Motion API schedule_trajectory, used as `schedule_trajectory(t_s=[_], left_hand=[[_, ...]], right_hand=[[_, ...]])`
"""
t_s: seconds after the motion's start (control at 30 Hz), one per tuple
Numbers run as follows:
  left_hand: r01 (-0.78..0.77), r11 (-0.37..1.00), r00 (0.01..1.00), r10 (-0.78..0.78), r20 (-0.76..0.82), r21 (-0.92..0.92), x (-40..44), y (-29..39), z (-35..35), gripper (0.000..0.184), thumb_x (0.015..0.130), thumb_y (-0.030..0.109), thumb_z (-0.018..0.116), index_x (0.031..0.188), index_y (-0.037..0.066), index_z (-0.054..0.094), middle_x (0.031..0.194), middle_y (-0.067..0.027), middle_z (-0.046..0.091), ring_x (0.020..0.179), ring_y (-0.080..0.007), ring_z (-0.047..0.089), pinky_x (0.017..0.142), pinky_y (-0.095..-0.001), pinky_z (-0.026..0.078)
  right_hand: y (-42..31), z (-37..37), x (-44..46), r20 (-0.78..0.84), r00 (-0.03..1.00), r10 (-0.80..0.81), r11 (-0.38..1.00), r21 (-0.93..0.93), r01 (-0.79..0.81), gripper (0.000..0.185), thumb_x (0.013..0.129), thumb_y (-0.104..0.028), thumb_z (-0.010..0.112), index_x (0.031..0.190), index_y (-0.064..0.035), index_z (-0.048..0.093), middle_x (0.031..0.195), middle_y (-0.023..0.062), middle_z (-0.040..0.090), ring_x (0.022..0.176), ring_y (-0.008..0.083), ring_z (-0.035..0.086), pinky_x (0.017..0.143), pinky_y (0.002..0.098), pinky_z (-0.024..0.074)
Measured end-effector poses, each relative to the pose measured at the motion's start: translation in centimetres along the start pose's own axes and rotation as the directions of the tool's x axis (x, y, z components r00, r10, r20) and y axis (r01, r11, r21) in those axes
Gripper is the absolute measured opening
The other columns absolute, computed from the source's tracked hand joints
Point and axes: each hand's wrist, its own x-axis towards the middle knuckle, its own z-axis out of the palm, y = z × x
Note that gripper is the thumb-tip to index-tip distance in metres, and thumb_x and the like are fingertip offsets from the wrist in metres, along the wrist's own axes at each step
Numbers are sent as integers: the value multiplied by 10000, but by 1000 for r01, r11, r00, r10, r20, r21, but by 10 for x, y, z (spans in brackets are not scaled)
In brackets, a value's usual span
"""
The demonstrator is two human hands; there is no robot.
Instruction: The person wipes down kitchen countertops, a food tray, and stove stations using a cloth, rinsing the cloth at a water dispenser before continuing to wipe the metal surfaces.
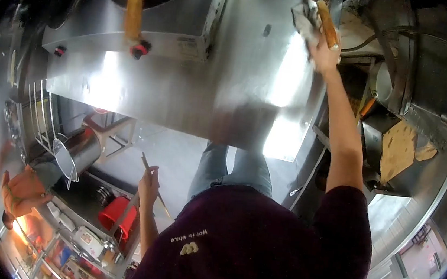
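My right hand [326,56] reaches to the far right of the steel counter [184,97]. A crumpled grey-white cloth [303,20] is in its fingers, against the countertop. The wooden handle of a pan [328,25] passes just over this hand; I cannot tell whether the hand touches it. Down at the left, beside my body, my left hand [148,186] is closed around long, thin chopsticks [160,201], slanting down to the right. Another pan's wooden handle [134,10] juts toward me from the stove at upper left.
The stove front [179,46] has red-marked knobs [140,49]. At left are a metal strainer pot [76,152], a stool [108,133] and a red bucket [118,217]. Another person's hand [20,192] shows at the far left. Shelving with cardboard [397,149] stands at right.
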Motion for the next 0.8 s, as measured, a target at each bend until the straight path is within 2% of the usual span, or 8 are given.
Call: schedule_trajectory(t_s=[0.13,0.17,0.2,0.43,0.5,0.53,0.6,0.8], left_hand=[[-19,1000,999,20,-40,23,1,-16,6,247,906,253,476,1029,76,595,575,-78,527,531,-201,553,534,-341,422],[-22,1000,999,23,-38,21,2,-16,7,246,906,257,476,1030,81,595,579,-81,531,532,-208,557,537,-346,426],[-8,1000,1000,8,-23,-2,2,-15,8,244,905,261,478,1031,87,596,580,-82,534,531,-211,559,537,-348,428],[23,999,999,-24,31,30,14,15,13,228,908,246,481,1031,91,594,538,-62,506,512,-181,553,504,-324,419],[-1,1000,1000,0,-12,-8,8,23,11,223,907,232,483,1032,81,591,532,-61,493,496,-172,529,494,-320,406],[-15,1000,999,14,-35,-27,5,23,8,221,907,225,485,1032,77,590,529,-60,487,487,-167,517,489,-318,399],[24,1000,999,-23,-35,17,1,6,11,221,911,220,477,1025,69,591,526,-66,477,485,-175,511,485,-328,391],[131,989,984,-137,-112,-62,-30,-18,8,238,903,263,487,1030,95,600,599,-98,568,569,-210,596,550,-350,443]], right_hand=[[-82,-5,-161,51,877,-478,878,2,478,362,773,-221,556,1088,-44,573,1123,122,552,1010,320,475,904,492,329],[-113,-3,-210,231,937,-262,958,182,223,381,780,-203,552,1147,-103,566,1170,83,534,1046,297,452,930,493,325],[-142,-10,-238,186,868,-460,888,110,447,405,765,-208,570,1170,-187,569,1218,36,504,1075,281,431,922,485,337],[-198,30,-149,138,671,-728,673,331,661,355,683,-188,611,1037,-220,621,1254,10,497,1039,272,470,876,437,394],[-184,35,-90,449,766,-460,863,431,265,379,652,-174,640,1029,-207,623,1203,76,547,1008,295,519,887,440,393],[-158,26,-67,159,780,-605,770,368,522,376,654,-167,642,1030,-179,631,1183,88,560,1035,296,513,890,434,394],[-105,30,-40,-129,913,-388,890,205,407,346,632,-108,649,975,-155,656,1043,85,614,902,299,558,809,417,437],[-103,2,-115,90,991,-97,972,-207,114,484,679,-259,648,1147,-161,572,1288,75,450,1106,357,404,904,503,326]])
